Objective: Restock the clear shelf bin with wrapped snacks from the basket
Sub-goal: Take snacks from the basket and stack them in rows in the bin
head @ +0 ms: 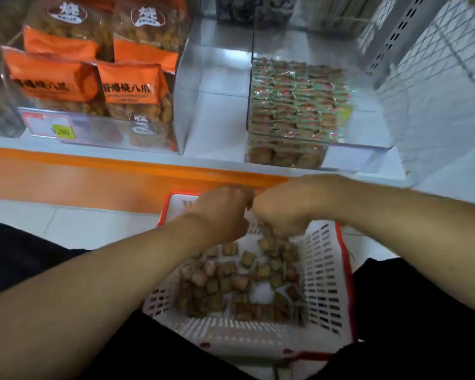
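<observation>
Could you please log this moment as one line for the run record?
phase: gathering | left hand: over basket, grip unclear | right hand: grips wrapped snacks | clear bin: partly stocked

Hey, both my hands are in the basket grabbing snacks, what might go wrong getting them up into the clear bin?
The right hand grips a bunch of wrapped snacks over the basket; some hang loose and may drop back. The clear bin holds neat rows in its left part, so a handful dropped in could disturb them. The picture is blurred, so the left hand's hold is unclear.
</observation>
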